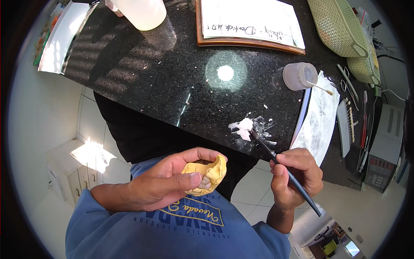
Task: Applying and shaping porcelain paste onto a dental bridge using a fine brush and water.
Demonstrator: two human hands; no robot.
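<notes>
In my left hand (166,177) I hold a yellow dental cast (218,170), thumb on its near side and fingers behind it. Greyish-white teeth (204,184) show on the cast next to my thumb. My right hand (298,175) pinches a thin dark brush (290,172) like a pen. The brush tip touches a smeared dab of white paste (244,128) on the black speckled countertop (172,93), near its front edge. The cast is held in front of my body, off the counter.
A translucent jar (297,76) with a cotton swab (323,89) stands right of the paste, beside a white paper sheet (318,125). Farther back are a paper-topped board (252,23), a pale container (142,13) and a green basket (338,26). Instruments and a grey device (387,142) lie far right.
</notes>
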